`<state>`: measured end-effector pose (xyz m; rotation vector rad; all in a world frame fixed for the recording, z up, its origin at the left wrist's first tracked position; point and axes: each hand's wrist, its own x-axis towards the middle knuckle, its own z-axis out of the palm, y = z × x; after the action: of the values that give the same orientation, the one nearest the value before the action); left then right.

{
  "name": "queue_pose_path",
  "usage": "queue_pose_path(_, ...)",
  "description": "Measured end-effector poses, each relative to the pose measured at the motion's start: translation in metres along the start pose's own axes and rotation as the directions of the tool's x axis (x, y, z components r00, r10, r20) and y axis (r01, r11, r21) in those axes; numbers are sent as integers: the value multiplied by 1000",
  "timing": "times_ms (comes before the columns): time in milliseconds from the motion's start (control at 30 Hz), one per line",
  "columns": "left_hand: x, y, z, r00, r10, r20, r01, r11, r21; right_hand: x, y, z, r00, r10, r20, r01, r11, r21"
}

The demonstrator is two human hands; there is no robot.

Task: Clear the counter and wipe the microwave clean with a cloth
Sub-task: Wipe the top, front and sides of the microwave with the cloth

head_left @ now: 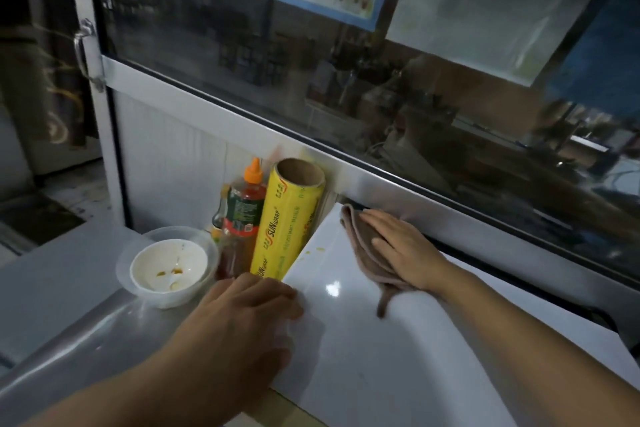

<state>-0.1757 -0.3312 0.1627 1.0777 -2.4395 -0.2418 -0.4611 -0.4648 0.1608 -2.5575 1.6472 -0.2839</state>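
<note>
The white microwave [346, 340] fills the lower right, seen from above, with a few small yellow spots near its far left edge. My right hand [401, 250] lies flat on a brown cloth [363, 253], pressing it onto the back left of the microwave's top. My left hand [242, 315] rests against the microwave's front left corner, fingers together, holding nothing.
Left of the microwave on the grey counter [59, 295] stand a yellow roll of cling wrap [284, 225], an orange-capped sauce bottle [242, 215] and a dirty white bowl [168, 267] inside a clear one. A glass window [346, 62] rises directly behind.
</note>
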Motion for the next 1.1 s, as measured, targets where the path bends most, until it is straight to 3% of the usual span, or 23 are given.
queue_pose_path(167, -2, -1, -1, 997, -79, 11, 79, 997, -18, 29, -38, 2, 999, -34, 4, 34, 998, -59)
queue_pose_path(300, -11, -4, 0, 999, -43, 13, 44, 998, -35, -5, -79, 9, 956, -287, 59, 291, 955, -60)
queue_pose_path(367, -12, 0, -9, 1000, -27, -9, 27, 1000, 0, -22, -89, 16, 926, -368, 79, 371, 929, -21)
queue_pose_path(433, -17, -1, -11, 999, -52, -9, 51, 996, -76, -24, -84, 14, 900, -425, 94, 425, 905, 25)
queue_pose_path(533, -17, -4, -8, 997, -80, 17, 82, 991, -109, 0, -59, 5, 933, -355, 66, 353, 935, 44)
queue_pose_path(600, -16, -3, -10, 1000, -19, -13, 19, 998, -55, 23, -44, 0, 967, -252, 35, 250, 967, 41)
queue_pose_path(667, -15, -2, -15, 995, -88, 47, 91, 993, -80, 42, -36, 1, 983, -180, 29, 180, 984, 17)
queue_pose_path(767, -16, -5, -12, 995, -79, 54, 85, 990, -110, 57, -32, 3, 994, -104, 29, 102, 993, 54)
queue_pose_path(867, -25, -13, 0, 998, -32, -61, 21, 985, -169, 56, -38, 4, 989, -147, 2, 147, 987, 61)
queue_pose_path(967, -25, -12, -2, 995, -95, 17, 97, 982, -163, 48, -52, 1, 980, -199, 3, 199, 980, 15)
queue_pose_path(1100, -29, -2, -8, 995, -99, 7, 98, 985, -144, 26, -89, 2, 959, -271, 80, 274, 961, -37)
